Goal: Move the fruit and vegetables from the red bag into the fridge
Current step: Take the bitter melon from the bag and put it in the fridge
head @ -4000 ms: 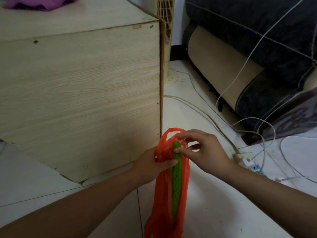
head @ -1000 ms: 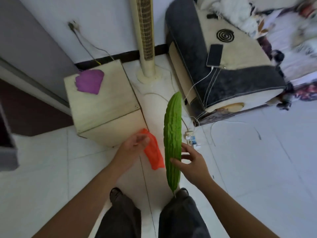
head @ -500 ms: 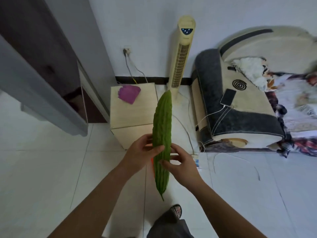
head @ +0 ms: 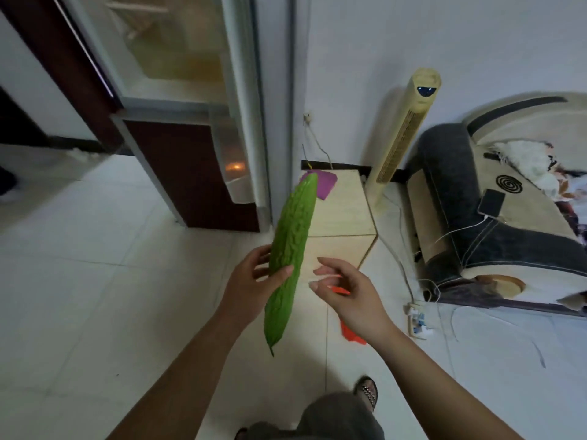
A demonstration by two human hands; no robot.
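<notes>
White tiled floor (head: 95, 281), sofa (head: 451, 201), tower fan (head: 401, 144)

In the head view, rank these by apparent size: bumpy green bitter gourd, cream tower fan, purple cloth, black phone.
Bumpy green bitter gourd, enlarged by nearness.
Cream tower fan.
Purple cloth and black phone look alike.

head | worn, wide-angle; looks forward and down — floor (head: 79, 296) close below; sole view

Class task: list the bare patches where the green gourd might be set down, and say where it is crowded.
Free: the floor tiles between the fridge and the left hand holding the gourd; the wooden box top in front of the purple cloth. Crowded: floor between box and sofa, with cables, power strip. The right hand holds the red bag.
</notes>
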